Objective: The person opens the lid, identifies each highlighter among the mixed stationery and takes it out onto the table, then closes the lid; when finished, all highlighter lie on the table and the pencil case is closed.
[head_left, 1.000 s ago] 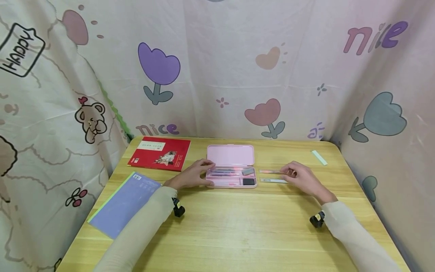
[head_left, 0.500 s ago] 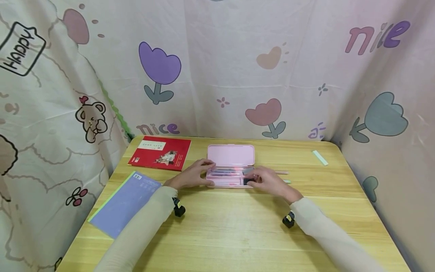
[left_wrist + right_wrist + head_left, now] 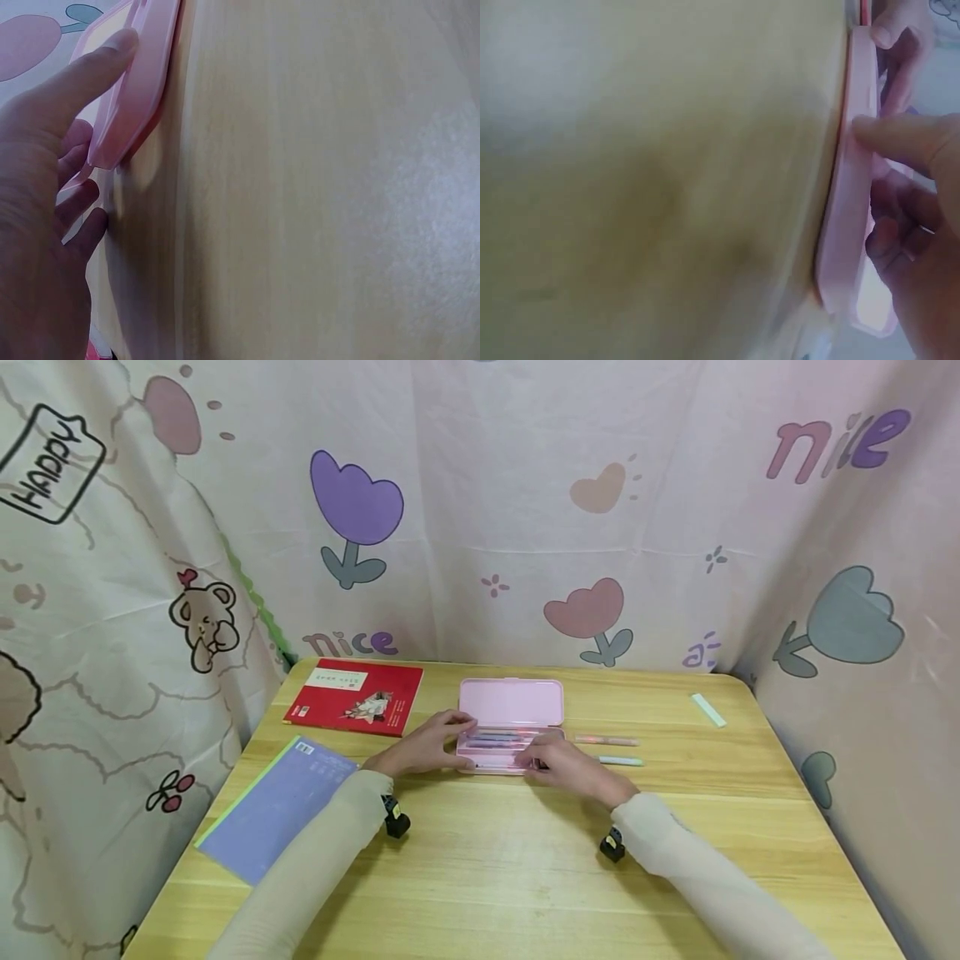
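Note:
A pink pencil case point(image 3: 511, 702) lies with its lid folded back, near the middle of the table in the head view. Its back compartment holds several pens point(image 3: 495, 737). My left hand point(image 3: 429, 743) holds the case's left end, thumb at the front rim and fingers round the end; the left wrist view shows its thumb point(image 3: 112, 56) over the edge. My right hand point(image 3: 566, 764) reaches into the right part of the case. In the right wrist view its thumb point(image 3: 892, 139) touches the front wall and the other fingers curl inside; I cannot tell whether they pinch anything.
Right of the case lie a pinkish pen point(image 3: 609, 740) and a pale green one point(image 3: 622, 761). A pale green strip point(image 3: 708, 710) lies at the back right. At left are a red book point(image 3: 356, 697) and a blue-purple notebook point(image 3: 273, 810). Patterned curtains enclose the table point(image 3: 525, 877).
My right hand has moved left from the two pens beside the case, across the case's right end and into its front part. My left hand has stayed at the left end.

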`<state>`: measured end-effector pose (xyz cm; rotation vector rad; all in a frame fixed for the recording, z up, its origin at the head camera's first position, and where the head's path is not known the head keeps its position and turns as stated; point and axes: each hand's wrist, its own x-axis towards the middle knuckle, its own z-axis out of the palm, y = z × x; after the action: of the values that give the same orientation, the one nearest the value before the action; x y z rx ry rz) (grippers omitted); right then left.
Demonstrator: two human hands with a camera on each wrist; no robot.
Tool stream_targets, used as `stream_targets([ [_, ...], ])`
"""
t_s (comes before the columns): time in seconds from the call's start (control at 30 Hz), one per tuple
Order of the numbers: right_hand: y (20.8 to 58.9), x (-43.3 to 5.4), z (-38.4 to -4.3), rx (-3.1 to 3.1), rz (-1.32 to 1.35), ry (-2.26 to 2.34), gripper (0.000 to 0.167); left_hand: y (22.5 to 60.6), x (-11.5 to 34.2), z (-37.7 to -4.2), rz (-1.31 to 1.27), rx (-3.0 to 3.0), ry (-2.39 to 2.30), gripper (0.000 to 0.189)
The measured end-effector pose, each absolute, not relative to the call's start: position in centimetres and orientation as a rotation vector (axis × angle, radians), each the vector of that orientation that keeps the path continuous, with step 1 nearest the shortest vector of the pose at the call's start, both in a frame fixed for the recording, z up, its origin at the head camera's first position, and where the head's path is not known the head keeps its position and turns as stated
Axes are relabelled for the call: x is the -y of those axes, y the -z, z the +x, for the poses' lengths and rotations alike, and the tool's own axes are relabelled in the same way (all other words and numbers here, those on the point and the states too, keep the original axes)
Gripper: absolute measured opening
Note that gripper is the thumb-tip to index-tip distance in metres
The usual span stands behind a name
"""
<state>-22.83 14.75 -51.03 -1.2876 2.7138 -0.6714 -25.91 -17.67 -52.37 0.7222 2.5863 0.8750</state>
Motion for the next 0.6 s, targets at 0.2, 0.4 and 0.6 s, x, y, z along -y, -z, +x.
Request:
stream_targets([
  [0.2, 50.39, -14.06, -22.71, -2.702, -1.215, 0.606, 0.019, 52.31, 17.56, -25.97, 0.727, -2.590, -0.877, 0.093],
  [0.4, 50.34, -14.04, -22.96, -2.701, -1.164, 0.659, 0.014, 52.12, 17.48, -25.76, 0.715, -2.578, -0.882, 0.094],
  [0.6, 50.21, -14.78, -23.14, -2.717, -1.117, 0.785, 0.009, 51.99, 17.56, -25.66, 0.716, -2.580, -0.882, 0.094],
])
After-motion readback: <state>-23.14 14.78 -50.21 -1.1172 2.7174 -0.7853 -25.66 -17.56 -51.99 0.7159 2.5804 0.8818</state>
